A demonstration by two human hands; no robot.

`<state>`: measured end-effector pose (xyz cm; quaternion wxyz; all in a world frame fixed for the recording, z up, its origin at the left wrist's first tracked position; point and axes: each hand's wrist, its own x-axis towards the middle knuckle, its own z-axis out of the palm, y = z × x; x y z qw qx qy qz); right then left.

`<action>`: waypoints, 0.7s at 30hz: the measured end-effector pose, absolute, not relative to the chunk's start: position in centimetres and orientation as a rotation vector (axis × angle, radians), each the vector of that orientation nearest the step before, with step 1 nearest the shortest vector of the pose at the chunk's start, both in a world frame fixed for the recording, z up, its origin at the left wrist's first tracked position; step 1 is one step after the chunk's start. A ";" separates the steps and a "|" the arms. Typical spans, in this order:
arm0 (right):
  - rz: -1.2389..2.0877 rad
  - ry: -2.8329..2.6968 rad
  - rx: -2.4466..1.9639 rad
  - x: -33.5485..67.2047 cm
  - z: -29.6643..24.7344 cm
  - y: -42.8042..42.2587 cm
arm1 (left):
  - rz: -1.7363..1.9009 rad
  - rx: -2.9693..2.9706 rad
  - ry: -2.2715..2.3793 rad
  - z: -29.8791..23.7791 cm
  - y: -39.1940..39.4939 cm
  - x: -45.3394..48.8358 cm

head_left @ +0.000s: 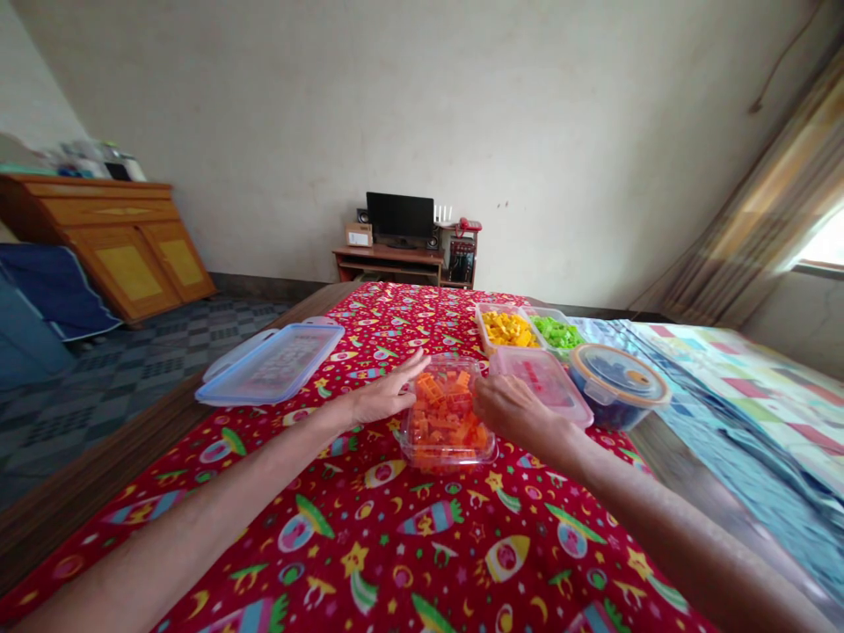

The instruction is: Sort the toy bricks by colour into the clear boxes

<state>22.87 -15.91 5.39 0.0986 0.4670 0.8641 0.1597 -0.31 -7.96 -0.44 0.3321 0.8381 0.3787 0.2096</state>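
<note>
Your forearms extend over the rocket-print cloth on the tabletop, where the clear plastic tub of orange toy bricks sits, pink lid just right of it. Your left grip is spread at the tub's left, clasping nothing; your right grip curls at its right, its hold impossible to tell. Expect light, slick, slightly flexible plastic and hard, shifting bricks; cup both side walls low.

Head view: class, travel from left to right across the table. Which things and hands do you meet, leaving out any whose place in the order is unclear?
Blue-rimmed lid, left hand, clear container of orange bricks, right hand, round lidded container.
</note>
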 end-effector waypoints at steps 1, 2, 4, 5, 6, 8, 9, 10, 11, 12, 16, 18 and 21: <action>0.488 2.556 1.371 22.9 5.3 -15.9 | 0.497 2.274 0.973 -0.6 -7.7 -0.2; 0.523 2.569 1.343 23.0 5.1 -15.9 | 0.459 2.339 0.973 -0.8 -7.6 -0.1; 0.624 2.616 1.257 23.3 4.5 -16.0 | 0.422 2.425 1.021 -1.1 -7.7 0.1; 0.666 2.628 1.218 23.6 4.2 -16.1 | 0.411 2.456 1.054 -1.2 -7.9 0.2; 0.696 2.634 1.187 23.8 3.9 -16.2 | 0.404 2.481 1.086 -1.2 -8.1 0.2; 0.726 2.667 1.148 24.1 3.4 -16.3 | 0.407 2.521 1.132 -1.3 -8.5 0.3; 0.730 2.688 1.146 24.2 3.3 -16.4 | 0.421 2.535 1.144 -1.3 -8.5 0.3; 0.723 2.708 1.156 24.2 3.1 -16.3 | 0.448 2.544 1.156 -1.3 -8.5 0.4; 0.704 2.728 1.177 24.2 3.0 -16.3 | 0.482 2.547 1.169 -1.3 -8.4 0.4; 0.675 2.740 1.213 24.1 2.8 -16.1 | 0.524 2.546 1.180 -1.3 -8.2 0.4; 0.537 2.776 1.374 24.1 2.2 -15.4 | 0.665 2.517 1.162 -1.6 -7.2 0.7; 0.491 2.809 1.415 24.3 1.8 -15.1 | 0.723 2.478 1.146 -2.0 -6.8 0.8; 0.330 2.879 1.544 24.5 1.5 -14.9 | 0.824 2.360 1.129 -2.5 -6.7 0.9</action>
